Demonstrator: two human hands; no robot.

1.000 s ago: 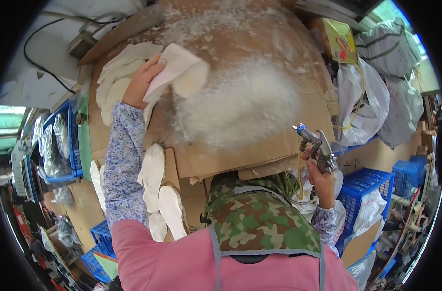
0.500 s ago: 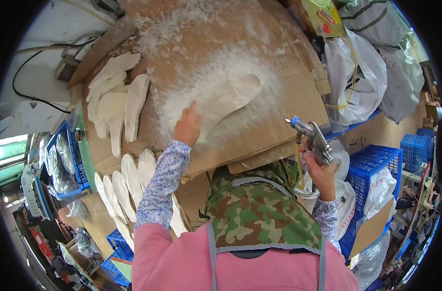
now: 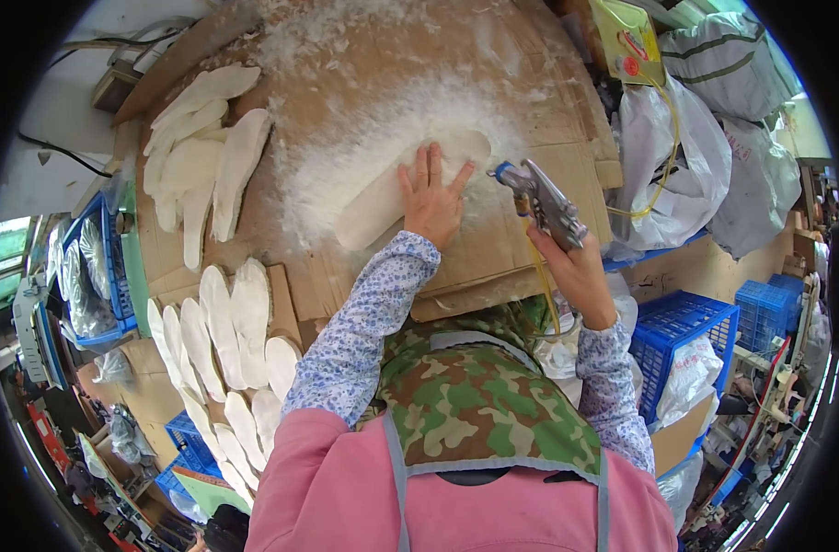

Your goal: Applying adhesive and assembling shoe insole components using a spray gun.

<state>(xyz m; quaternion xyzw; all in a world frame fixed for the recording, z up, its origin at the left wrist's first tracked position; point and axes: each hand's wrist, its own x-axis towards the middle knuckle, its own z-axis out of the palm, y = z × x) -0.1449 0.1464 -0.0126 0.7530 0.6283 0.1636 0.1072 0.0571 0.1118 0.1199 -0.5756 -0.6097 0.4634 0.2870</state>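
A pale, shoe-shaped insole [image 3: 369,210] lies slantwise on the powdery cardboard of the bench. My left hand [image 3: 433,204] rests flat across its middle with the fingers spread, covering part of it. In my right hand [image 3: 576,276] is a metal spray gun [image 3: 553,207], gripped by its handle. Its blue-ringed nozzle points left, close to the insole's far right end. From the gun a thin yellow hose [image 3: 544,285] hangs down. A heap of similar pale insoles [image 3: 189,175] lies on the left of the bench.
More insoles [image 3: 217,340] are spread over a board at the near left. White fluff and overspray coat the cardboard bench top [image 3: 493,267]. Right of it hang white plastic bags [image 3: 682,156], below a yellow can [image 3: 626,41]. A blue crate [image 3: 686,322] stands at the right.
My left hand has moved right, from the insole's left end onto its middle. The insole lies differently, its outline narrower. The spray gun has come left and up, nearer to it.
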